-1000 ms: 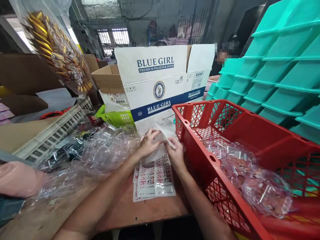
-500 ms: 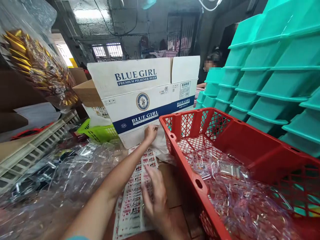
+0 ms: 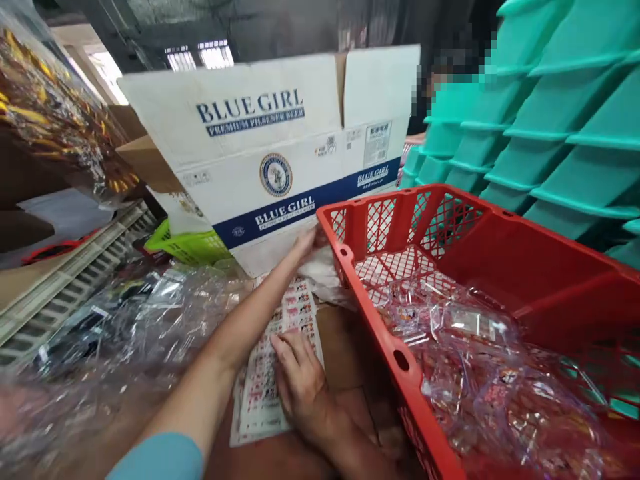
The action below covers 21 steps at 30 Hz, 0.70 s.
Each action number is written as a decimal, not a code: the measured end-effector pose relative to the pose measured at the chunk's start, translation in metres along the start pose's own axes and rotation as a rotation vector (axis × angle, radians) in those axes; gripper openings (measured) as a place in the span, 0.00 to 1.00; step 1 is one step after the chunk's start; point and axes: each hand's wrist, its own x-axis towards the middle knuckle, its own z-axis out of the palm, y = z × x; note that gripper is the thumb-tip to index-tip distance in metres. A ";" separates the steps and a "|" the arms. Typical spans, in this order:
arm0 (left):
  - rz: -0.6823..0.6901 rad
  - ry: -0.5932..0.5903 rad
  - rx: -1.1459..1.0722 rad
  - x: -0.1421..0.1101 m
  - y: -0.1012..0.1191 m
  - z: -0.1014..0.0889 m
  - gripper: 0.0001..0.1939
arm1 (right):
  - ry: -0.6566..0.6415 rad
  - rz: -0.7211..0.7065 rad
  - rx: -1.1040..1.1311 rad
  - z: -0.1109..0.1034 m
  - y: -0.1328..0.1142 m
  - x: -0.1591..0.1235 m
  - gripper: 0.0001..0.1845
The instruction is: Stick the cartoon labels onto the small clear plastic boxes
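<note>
A long white sheet [image 3: 257,410] printed with rows of small pink, red and black pictures lies in front of me. My right hand [image 3: 303,377] rests over its middle, fingers loosely bent and thumb apart, with nothing visible in them. My left hand [image 3: 306,241] is stretched beyond the far end of the sheet, between the white beer carton [image 3: 300,160] and the corner of the red plastic crate [image 3: 370,320]. Its fingers are blurred and partly hidden, so I cannot make out anything in them. Crumpled whitish material [image 3: 325,270] lies just below that hand.
Clear plastic cases [image 3: 480,353] fill part of the red crate. More clear plastic pieces [image 3: 165,313] are heaped at left, near a lime-green basket [image 3: 193,247] and an off-white slatted crate [image 3: 75,273]. Stacked turquoise bins [image 3: 540,133] rise at right. Brown cardboard [image 3: 345,347] lies beneath.
My left hand has reached further forward and slightly right, towards the crate's corner. My right hand has settled onto the sheet, its fingers more bent. The view has tilted down.
</note>
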 end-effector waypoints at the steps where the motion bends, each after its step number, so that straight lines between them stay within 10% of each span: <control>1: 0.016 0.045 0.006 -0.014 0.007 -0.006 0.11 | -0.013 -0.011 -0.023 0.001 0.004 -0.001 0.29; 6: 0.184 0.083 0.276 -0.149 0.023 -0.047 0.15 | -0.163 0.183 -0.189 0.005 0.012 -0.015 0.22; 11: 0.239 0.188 0.835 -0.293 -0.018 -0.084 0.12 | -0.488 0.223 -0.432 -0.007 -0.007 -0.012 0.18; 21: 0.418 0.084 1.302 -0.321 -0.090 -0.107 0.27 | -0.549 0.215 -0.699 0.024 0.050 0.088 0.22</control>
